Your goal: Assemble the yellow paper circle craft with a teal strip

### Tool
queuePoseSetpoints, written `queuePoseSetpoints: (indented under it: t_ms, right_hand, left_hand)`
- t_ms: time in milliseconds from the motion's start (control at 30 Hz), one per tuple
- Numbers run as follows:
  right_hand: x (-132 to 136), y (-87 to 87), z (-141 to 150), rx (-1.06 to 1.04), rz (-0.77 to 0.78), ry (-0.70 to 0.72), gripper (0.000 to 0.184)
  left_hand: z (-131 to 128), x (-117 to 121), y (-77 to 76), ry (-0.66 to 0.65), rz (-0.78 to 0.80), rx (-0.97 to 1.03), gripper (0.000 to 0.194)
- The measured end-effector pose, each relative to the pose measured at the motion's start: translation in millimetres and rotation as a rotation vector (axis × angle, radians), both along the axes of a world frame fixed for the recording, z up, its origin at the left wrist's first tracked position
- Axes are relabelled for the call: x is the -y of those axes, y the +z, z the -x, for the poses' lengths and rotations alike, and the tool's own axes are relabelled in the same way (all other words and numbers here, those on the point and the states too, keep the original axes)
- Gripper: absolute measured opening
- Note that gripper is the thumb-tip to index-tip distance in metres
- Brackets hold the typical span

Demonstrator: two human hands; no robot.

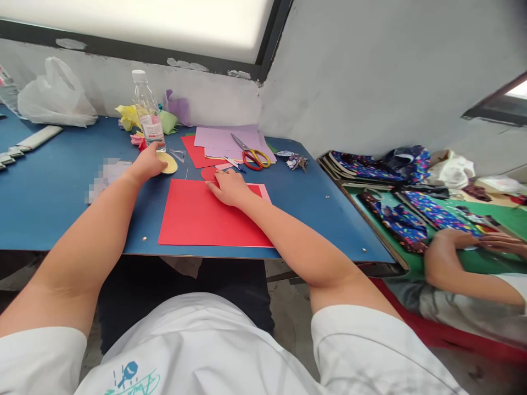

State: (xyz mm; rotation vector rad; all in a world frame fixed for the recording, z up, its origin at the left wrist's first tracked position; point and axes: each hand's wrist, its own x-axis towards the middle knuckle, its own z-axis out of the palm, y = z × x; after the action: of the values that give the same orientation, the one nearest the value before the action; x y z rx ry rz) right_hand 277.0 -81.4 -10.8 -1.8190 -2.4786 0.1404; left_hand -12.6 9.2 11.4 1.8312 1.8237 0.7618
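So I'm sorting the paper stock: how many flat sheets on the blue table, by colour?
Red paper sheets: 2
Lilac paper sheet: 1
Total: 3 sheets; the right hand rests on the near red one.

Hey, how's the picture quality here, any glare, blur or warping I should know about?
Head view: the window at the top is blown out white; a pixelated patch hides part of the blue table near the left hand; table edges bow from wide-angle distortion; the right hand and red paper look sharp under soft, even light.

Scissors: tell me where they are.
In the head view, the scissors lie on the lilac paper at the table's far side, just beyond the right hand.
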Motion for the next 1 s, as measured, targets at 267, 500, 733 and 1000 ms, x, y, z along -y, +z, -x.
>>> queuePoseSetpoints:
  t_ms: [267,500,733,1000]
  right_hand:
    - [0.2,16.1,-10.7,-0.06,0.036,0.012,0.055]
    - [-12.7,9.0,-16.1,-0.119,-0.012,-0.031,0.049]
    - [-41.4,0.4,7.0,-0.189,-0.067,-0.167,0.06]
    - [-41.4,-4.1,12.7,-0.274,-0.094,-0.216,0.039]
  left_hand:
    - [-0.7,-1.4,3.9,-0.025,-0.026,-0.176,0.075]
    - [-26.4,6.8,-3.0,-0.044,-0.153,-0.338,0.066]
    - [-66.4,4.4,-10.0,-0.275,-0.107,-0.269,0.045]
    - [-90.9,-5.5,-8.9,-0.218,-0.013,0.075,0.068]
